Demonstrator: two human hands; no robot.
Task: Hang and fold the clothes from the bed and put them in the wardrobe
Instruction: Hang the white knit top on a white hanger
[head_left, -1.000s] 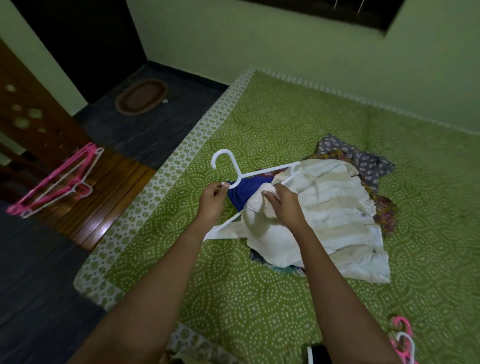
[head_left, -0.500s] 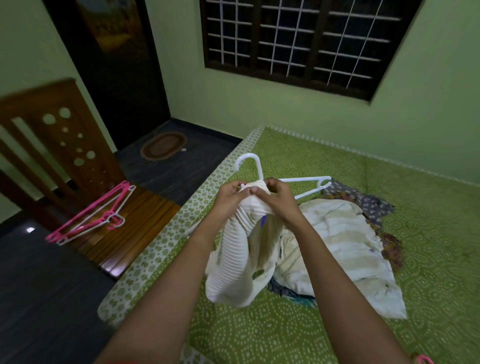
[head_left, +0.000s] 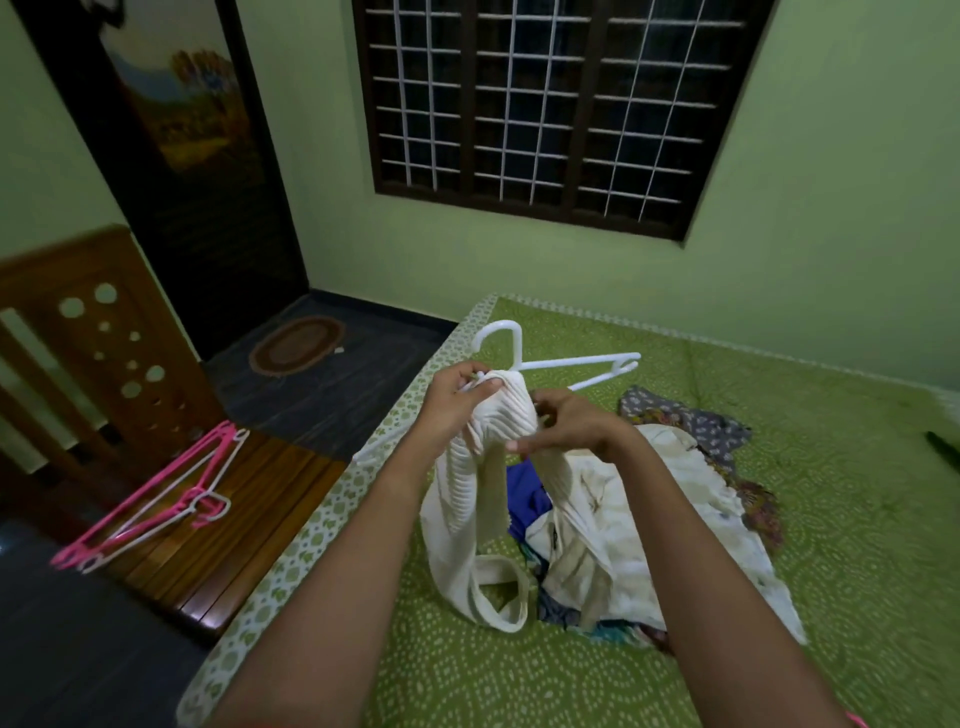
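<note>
Bare green bed cover (head_left: 524, 680) lies open along the near edge, across the right side, and in a strip between the clothes pile (head_left: 670, 525) and the far wall. The pile fills the middle of the bed. Over its left part, the left hand (head_left: 454, 402) grips a white hanger (head_left: 574, 362) and the right hand (head_left: 571, 428) pinches a cream ribbed garment (head_left: 460, 499), which hangs down to the cover near the bed's left edge. Just beside that edge stands a slatted wooden bench (head_left: 244, 561) carrying pink hangers (head_left: 156, 501). The dark floor (head_left: 78, 654) is open apart from an oval mat (head_left: 296, 345).
</note>
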